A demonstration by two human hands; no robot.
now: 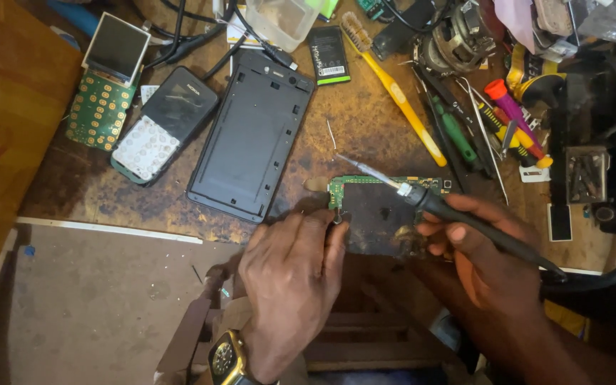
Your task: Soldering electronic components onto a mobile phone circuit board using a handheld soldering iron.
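Observation:
My right hand [475, 249] grips a black-handled soldering iron [458, 214]. Its metal tip points left, over the top left corner of a green phone circuit board [372, 207] lying on the scorched wooden bench. My left hand [290, 274] rests on the board's left edge, with the fingertips pinching a small metal part there. A gold watch sits on that wrist.
A black phone back shell [251, 135] lies left of the board. Beyond it are a keypad phone [165, 121], a green keypad board with screen [105, 85], a battery [328, 55], a yellow toothbrush [393, 89] and screwdrivers [515, 121] at the right.

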